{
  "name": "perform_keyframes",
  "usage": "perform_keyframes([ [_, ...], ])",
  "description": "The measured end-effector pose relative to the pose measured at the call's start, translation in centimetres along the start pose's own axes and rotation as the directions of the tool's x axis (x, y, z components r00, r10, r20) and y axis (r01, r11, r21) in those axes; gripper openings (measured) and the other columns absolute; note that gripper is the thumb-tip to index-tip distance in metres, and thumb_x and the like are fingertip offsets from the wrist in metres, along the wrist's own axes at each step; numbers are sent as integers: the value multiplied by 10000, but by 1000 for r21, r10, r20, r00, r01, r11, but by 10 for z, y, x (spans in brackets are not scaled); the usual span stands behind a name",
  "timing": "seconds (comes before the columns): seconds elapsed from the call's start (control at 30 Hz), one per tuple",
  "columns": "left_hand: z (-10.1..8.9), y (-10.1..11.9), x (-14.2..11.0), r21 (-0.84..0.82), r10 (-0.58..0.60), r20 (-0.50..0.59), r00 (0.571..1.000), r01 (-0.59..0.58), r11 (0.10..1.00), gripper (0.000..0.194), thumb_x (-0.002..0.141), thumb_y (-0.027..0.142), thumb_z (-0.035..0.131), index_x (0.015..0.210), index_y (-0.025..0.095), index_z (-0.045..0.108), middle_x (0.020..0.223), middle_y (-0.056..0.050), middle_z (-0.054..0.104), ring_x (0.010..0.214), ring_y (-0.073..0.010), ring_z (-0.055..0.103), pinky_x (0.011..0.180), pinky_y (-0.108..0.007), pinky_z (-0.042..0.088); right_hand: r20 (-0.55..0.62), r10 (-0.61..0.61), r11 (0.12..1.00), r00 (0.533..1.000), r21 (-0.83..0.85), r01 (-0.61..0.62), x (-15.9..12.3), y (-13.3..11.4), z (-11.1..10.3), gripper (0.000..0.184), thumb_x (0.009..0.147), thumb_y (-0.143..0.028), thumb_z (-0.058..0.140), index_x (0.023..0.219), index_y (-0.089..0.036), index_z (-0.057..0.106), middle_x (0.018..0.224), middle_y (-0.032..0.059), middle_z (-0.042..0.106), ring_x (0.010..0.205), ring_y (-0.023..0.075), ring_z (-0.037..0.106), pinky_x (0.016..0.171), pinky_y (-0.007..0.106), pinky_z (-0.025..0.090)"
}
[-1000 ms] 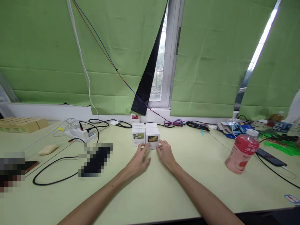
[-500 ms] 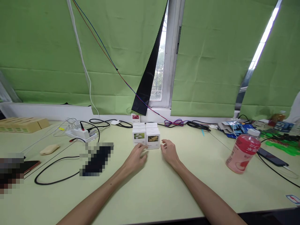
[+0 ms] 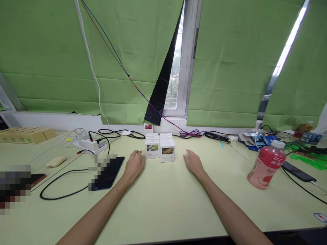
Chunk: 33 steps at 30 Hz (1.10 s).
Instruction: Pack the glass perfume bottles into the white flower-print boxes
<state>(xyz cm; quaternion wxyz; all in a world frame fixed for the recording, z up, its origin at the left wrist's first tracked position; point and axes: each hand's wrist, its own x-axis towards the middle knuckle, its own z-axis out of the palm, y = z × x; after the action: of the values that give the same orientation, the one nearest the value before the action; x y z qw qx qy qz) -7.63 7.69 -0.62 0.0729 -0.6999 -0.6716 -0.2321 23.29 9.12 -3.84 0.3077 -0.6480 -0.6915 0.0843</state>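
Boxes (image 3: pixel 167 153) on table (image 3: pixel 163 204), between left hand (image 3: pixel 134 165) and right hand (image 3: pixel 194 162); bottle (image 3: pixel 267 166) farther right.

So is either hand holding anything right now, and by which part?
Nothing is held: the left hand and right hand are on either side of the small white boxes.

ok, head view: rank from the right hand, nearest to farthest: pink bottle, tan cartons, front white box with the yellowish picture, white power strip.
From the right hand:
1. White box with yellowish picture: just left of it, untouched.
2. Pink bottle: to its right.
3. White power strip: well to the left.
4. Tan cartons: far left, at the back.
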Motion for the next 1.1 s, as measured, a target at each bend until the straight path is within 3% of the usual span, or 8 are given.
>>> perform_keyframes([
  [0.07,5,-2,2,16,0,15,1000,0,1000,399,944,262,382,1215,62,596,1323,-225,564,1203,-331,562,965,-416,468,35,21,999,999,-50,-20,0,2,5,511,985,-339,440,1411,-64,508,1496,188,465,1419,290,395,1172,417,264],
  [0.23,12,-4,5,38,36,58,998,-38,999,313,943,244,384,976,118,668,1092,-187,678,1102,-304,609,975,-401,452,87,35,990,996,-138,-22,2,4,11,506,1005,-370,400,1420,-99,503,1534,190,408,1455,285,328,1179,440,216],
  [0.8,11,-3,4,65,32,65,997,-36,997,326,944,249,390,983,119,687,1066,-182,694,1144,-305,591,1000,-409,432,110,21,984,994,-177,-1,5,6,9,501,1005,-365,402,1416,-102,512,1525,198,418,1446,278,347,1166,422,238],
  [1.1,13,-6,5,96,86,75,993,-93,991,345,956,252,341,924,134,663,998,-176,682,1067,-311,611,949,-410,445,97,11,985,995,-171,6,5,7,10,485,1001,-361,408,1404,-117,526,1518,195,429,1438,280,362,1159,429,251],
])
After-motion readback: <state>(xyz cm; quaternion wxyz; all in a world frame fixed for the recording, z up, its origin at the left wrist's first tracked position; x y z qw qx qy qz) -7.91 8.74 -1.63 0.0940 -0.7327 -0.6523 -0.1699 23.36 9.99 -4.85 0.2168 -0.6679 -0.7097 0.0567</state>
